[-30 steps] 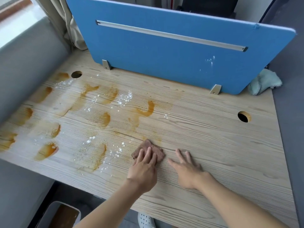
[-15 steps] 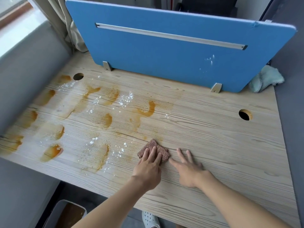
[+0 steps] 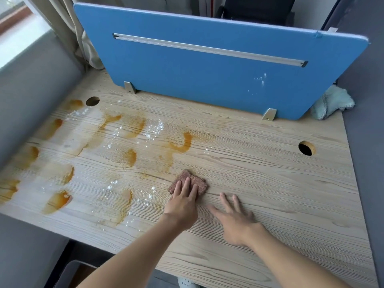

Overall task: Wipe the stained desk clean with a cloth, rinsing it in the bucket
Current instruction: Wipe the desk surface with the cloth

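The left hand point(image 3: 182, 201), fingers straight and together, presses the cloth point(image 3: 200, 183) mid-table point(image 3: 270, 183) toward the front edge; the right hand point(image 3: 236, 217) rests spread. Firm, overlapping strokes should sweep left-edgeward through the orange stains point(image 3: 182, 144).

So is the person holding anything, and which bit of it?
Nothing is gripped. The left hand presses flat on the near part of the brown cloth, fingers straight. The right hand lies flat on the desk, holding nothing.

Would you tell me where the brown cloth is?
Head view: brown cloth lies flat on the desk under the left hand, right of the orange stains.
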Demonstrator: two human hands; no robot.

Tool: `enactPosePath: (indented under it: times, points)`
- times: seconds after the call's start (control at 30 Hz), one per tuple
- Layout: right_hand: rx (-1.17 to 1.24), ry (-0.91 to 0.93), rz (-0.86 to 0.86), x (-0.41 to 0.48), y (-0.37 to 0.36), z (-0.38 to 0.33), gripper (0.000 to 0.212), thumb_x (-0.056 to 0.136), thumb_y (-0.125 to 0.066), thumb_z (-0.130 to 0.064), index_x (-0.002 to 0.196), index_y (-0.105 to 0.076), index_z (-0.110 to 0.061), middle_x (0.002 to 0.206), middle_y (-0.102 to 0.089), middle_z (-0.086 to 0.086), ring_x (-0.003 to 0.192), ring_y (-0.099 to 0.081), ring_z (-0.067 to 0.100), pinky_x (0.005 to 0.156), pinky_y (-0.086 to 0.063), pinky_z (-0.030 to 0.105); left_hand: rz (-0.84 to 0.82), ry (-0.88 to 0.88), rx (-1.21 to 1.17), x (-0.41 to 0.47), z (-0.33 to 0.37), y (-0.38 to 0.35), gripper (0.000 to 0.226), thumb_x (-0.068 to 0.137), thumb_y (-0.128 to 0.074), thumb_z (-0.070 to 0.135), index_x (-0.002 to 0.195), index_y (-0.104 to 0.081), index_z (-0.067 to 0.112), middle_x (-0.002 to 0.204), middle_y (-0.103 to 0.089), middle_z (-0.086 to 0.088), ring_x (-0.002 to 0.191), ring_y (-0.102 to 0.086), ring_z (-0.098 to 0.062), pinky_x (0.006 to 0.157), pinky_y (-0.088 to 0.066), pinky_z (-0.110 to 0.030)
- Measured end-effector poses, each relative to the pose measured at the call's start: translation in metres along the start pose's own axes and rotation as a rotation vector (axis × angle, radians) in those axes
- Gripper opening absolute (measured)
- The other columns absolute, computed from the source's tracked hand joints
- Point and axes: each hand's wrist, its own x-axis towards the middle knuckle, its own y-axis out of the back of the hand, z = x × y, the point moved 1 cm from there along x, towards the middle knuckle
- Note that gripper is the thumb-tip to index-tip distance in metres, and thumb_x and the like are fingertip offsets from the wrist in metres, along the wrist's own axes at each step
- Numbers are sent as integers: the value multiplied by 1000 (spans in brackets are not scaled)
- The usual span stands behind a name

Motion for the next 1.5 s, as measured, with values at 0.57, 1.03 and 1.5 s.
enactPosePath:
  times: [0.57, 1.03, 1.5]
  points:
    - [42, -78, 86, 18, 30, 29, 93, 89, -42, 0, 157, 3, -45, 161, 33, -2, 149, 25, 38, 118, -6, 68, 6, -10, 33, 20, 24, 6, 72, 98, -28, 28, 159, 7, 15, 164, 22, -7, 149, 21, -38, 125, -4, -50]
    - [45, -69, 87, 20, 30, 28, 94, 89, -43, 3, 158, 2, -42, 161, 35, -1, 148, 26, 41, 116, -7, 69, 4, -35, 23, 36, 21, 22, 66, 103, -27, 36, 160, 1, 19, 165, 17, -6, 151, 15, -34, 125, -10, -48]
    - [61, -86, 108, 38, 62, 39, 92, 90, -39, 3, 158, 4, -42, 161, 34, 3, 148, 26, 41, 117, -5, 70, 28, 6, 24, 53, 18, 42, 66, 104, -27, 37, 160, 4, 22, 166, 17, -5, 152, 13, -32, 125, -11, -48]
